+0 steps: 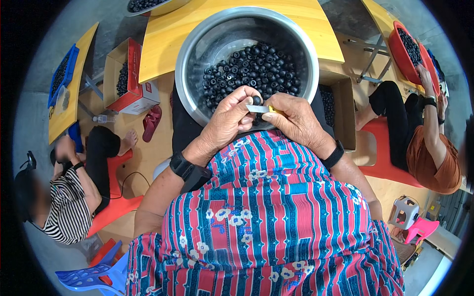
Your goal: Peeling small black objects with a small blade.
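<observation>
My left hand [222,121] pinches a small round black part [256,100] between thumb and fingers, over the near side of a large metal bowl. My right hand [298,118] is closed around the yellow handle of a cutter knife [257,109]. Its flat blade points left and lies across, right by the black part and my left fingertips; whether the edge touches the part I cannot tell. Inside the metal bowl [184,61] is a heap of loose black parts [256,69], many with a hole in one end.
The bowl rests against a yellow table [160,49]. A cardboard box [344,108] with black parts stands to its right, a red-and-white box [131,93] to its left. Co-workers sit at both sides, near a blue tray [75,54] and red basins [395,44]. A red slipper [151,123] lies at left.
</observation>
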Demonstrator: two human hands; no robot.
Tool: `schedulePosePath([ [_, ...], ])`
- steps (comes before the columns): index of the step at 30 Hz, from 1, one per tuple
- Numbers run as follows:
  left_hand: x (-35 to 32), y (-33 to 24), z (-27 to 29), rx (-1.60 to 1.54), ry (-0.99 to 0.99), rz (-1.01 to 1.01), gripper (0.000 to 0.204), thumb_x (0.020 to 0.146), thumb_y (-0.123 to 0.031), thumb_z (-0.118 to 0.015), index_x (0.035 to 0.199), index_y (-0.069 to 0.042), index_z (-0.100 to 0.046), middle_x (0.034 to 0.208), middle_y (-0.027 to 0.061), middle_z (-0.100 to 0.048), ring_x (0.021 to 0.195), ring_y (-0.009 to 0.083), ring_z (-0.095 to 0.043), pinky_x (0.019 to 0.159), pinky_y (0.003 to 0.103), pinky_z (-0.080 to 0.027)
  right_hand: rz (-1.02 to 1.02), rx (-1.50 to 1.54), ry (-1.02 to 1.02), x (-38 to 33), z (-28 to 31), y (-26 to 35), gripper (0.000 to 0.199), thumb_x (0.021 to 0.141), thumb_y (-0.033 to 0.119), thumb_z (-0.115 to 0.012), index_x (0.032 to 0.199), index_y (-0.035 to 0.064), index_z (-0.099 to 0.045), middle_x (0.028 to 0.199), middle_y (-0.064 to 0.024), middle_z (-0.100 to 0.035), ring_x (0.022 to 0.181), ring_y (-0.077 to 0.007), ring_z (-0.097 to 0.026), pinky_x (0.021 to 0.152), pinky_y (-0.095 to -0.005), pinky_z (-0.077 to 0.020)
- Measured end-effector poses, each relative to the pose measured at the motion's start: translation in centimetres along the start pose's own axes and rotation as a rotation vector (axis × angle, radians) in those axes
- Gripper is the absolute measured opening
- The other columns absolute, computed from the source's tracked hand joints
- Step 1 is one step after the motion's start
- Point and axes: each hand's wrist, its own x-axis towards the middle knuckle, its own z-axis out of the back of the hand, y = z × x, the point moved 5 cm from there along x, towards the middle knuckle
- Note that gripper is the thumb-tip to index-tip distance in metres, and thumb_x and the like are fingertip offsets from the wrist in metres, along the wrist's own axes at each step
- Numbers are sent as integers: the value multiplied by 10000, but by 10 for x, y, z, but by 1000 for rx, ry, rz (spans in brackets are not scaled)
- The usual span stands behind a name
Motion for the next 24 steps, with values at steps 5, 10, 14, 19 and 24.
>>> schedulePosePath([
  [5, -1, -1, -1, 25, -7, -5, 201, 1043, -239, -495, 1136, -61, -502, 819, -24, -455, 649, 20, -386, 548, 162, -332, -9, -22, 2, 0, 0, -1, 298, 897, 325, -665, 871, 34, -606, 764, -130, -588, 736, -322, -600, 650, -398, -470],
  [10, 0, -1, -2, 6, 17, 0, 189, 1043, -214, -485, 1143, -54, -497, 814, -19, -444, 647, 27, -381, 542, 165, -316, 18, -63, -45, 0, 2, 2, 267, 899, 298, -662, 879, 35, -614, 769, -129, -590, 740, -322, -608, 652, -403, -472],
  [14, 0, 0, -1, 10, 18, 0, 200, 1043, -224, -486, 1145, -52, -495, 806, -18, -439, 642, 31, -376, 540, 169, -304, 7, -60, -48, 1, 2, 2, 266, 897, 295, -663, 876, 35, -611, 768, -129, -587, 739, -323, -606, 652, -402, -472],
  [19, 1, 0, 0, 14, 9, 5, 208, 1044, -237, -487, 1144, -55, -495, 795, -21, -438, 636, 32, -372, 540, 174, -305, -2, -73, -49, 2, 2, 1, 267, 900, 292, -659, 864, 33, -602, 763, -128, -580, 733, -319, -600, 645, -405, -469],
  [24, 1, -1, 1, 24, 19, 9, 209, 1044, -247, -487, 1141, -62, -500, 789, -27, -435, 634, 32, -372, 547, 174, -309, -7, -73, -44, 2, 2, 2, 267, 903, 290, -656, 868, 30, -604, 765, -129, -579, 733, -322, -598, 643, -407, -467],
])
